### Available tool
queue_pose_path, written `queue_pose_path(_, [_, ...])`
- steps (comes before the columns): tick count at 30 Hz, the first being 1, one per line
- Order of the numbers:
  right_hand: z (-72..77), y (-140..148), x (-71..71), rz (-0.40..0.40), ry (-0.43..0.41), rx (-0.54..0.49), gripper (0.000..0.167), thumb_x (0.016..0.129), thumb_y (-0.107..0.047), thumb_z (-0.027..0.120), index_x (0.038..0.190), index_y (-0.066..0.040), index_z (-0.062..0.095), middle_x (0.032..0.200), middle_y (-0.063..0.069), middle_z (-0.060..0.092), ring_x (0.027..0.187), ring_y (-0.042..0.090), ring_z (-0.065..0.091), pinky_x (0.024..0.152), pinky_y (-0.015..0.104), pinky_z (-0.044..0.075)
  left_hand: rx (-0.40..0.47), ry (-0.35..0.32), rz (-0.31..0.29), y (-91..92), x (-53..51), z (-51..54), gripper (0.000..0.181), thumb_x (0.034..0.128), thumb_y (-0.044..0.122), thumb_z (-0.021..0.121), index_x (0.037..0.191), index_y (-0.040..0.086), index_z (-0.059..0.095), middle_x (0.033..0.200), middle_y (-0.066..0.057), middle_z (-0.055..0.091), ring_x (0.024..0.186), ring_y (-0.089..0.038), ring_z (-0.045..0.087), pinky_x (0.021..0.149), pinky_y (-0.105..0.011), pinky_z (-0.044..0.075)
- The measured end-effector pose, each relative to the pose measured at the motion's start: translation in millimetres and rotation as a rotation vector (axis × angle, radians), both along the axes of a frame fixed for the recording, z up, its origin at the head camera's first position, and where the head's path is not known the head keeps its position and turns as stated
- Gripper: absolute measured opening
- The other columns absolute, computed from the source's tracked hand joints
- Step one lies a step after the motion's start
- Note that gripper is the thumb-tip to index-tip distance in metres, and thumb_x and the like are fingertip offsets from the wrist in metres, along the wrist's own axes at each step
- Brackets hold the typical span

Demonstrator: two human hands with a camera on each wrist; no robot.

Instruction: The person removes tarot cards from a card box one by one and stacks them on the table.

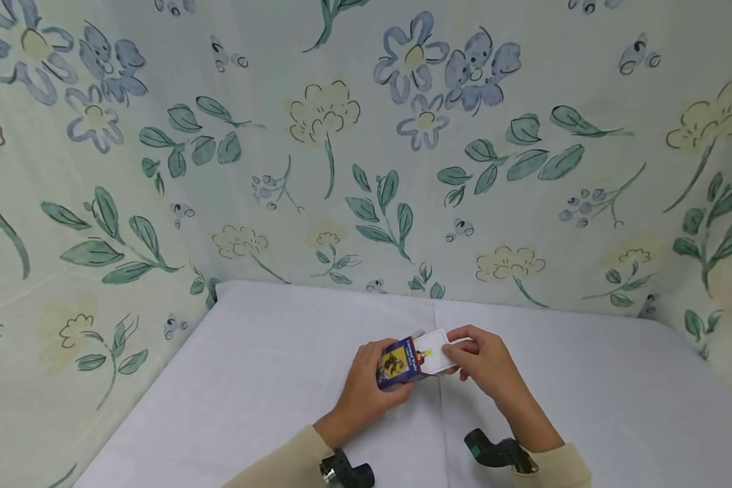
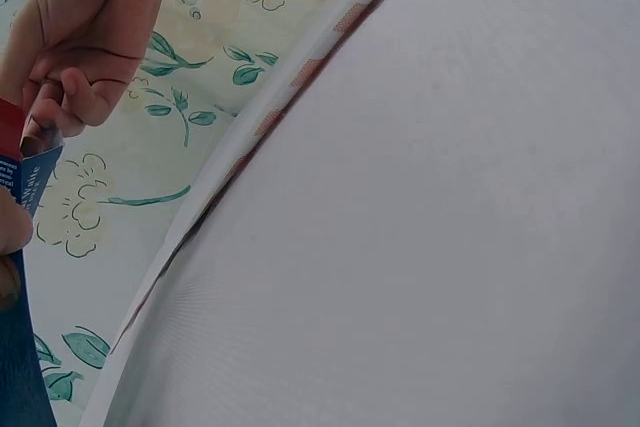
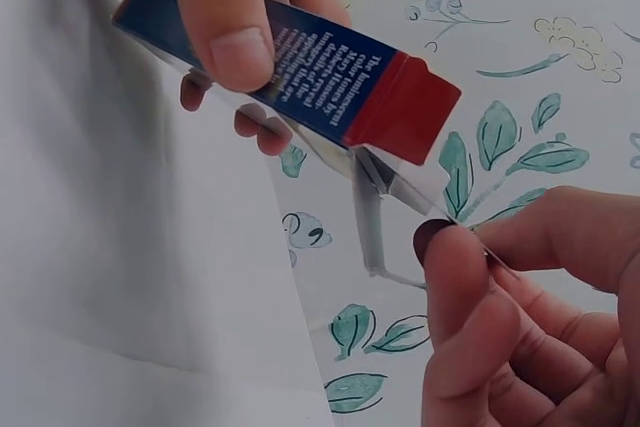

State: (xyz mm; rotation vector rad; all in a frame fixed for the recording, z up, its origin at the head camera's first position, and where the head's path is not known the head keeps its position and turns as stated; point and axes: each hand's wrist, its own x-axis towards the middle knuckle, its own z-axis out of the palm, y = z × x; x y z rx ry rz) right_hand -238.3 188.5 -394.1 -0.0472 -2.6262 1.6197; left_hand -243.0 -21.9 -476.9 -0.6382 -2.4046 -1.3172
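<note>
A small blue printed card box (image 1: 396, 364) is held in my left hand (image 1: 362, 390), fingers along its far side and thumb along its near side. From its right end a thin white card-like piece (image 1: 434, 344) sticks out, a small coloured picture near the box mouth. My right hand (image 1: 488, 362) pinches the outer end of this piece between thumb and fingers. In the right wrist view a red end flap (image 3: 408, 112) stands out from the box, and the white piece appears nearly edge-on. The left wrist view catches only part of the box (image 2: 25, 347).
Both hands are above a table covered with a white cloth (image 1: 268, 366), which has a crease down the middle. Behind it hangs a floral curtain (image 1: 317, 224). Black wrist devices, one at the left cuff (image 1: 348, 471) and one at the right (image 1: 494, 453), stick out from the forearms.
</note>
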Motion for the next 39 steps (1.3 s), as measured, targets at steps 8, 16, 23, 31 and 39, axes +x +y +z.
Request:
queue_pose_path(8, [3.3,6.2,-1.0,-0.028,0.011,0.015,0.029,0.089,-0.018,0.067,0.111,-0.002,0.062,0.087,0.008,0.072,0.067,0.030,0.064,0.057,0.029,0.052,-0.005,-0.012,0.011,1.1,-0.2,1.2,0.070,0.0768,0.035,0.080,0.136,0.019,0.046,0.122,0.006,0.053,0.105,-0.010,0.045,0.086,-0.029,0.045])
queue_pose_path(16, [8.5,10.7,-0.8,-0.046,0.016,0.025,0.029,0.089,-0.020,0.067,0.111,-0.003,0.062,0.086,0.007,0.072,0.065,0.029,0.064,0.057,0.031,0.052,-0.004,-0.008,0.017,1.2,-1.6,2.0,0.070,0.0758,0.035,0.080,0.135,0.017,0.047,0.120,0.005,0.054,0.103,-0.010,0.045,0.085,-0.028,0.045])
queue_pose_path(23, [10.6,15.1,0.0,-0.054,0.023,0.020,0.029,0.090,-0.019,0.066,0.112,-0.001,0.061,0.088,0.009,0.072,0.066,0.029,0.066,0.056,0.031,0.052,-0.007,-0.015,0.024,1.4,-0.1,2.5,0.070,0.0754,0.034,0.081,0.135,0.018,0.047,0.120,0.005,0.054,0.104,-0.010,0.045,0.085,-0.028,0.046])
queue_pose_path(31, [13.3,19.1,0.0,-0.058,0.017,-0.012,0.031,0.091,-0.022,0.065,0.115,-0.004,0.060,0.095,0.012,0.072,0.069,0.029,0.068,0.058,0.034,0.054,0.001,-0.002,0.020,0.8,-1.4,1.6,0.072,0.0752,0.033,0.081,0.136,0.017,0.046,0.121,0.004,0.053,0.104,-0.010,0.046,0.085,-0.028,0.046])
queue_pose_path(39, [14.9,22.9,1.7,-0.064,0.007,-0.021,0.033,0.091,-0.023,0.065,0.116,-0.003,0.059,0.096,0.013,0.073,0.069,0.028,0.069,0.059,0.034,0.054,0.000,-0.008,0.024,0.7,-1.2,-0.4,0.071,0.0758,0.034,0.080,0.136,0.018,0.046,0.122,0.005,0.053,0.105,-0.010,0.045,0.086,-0.029,0.046])
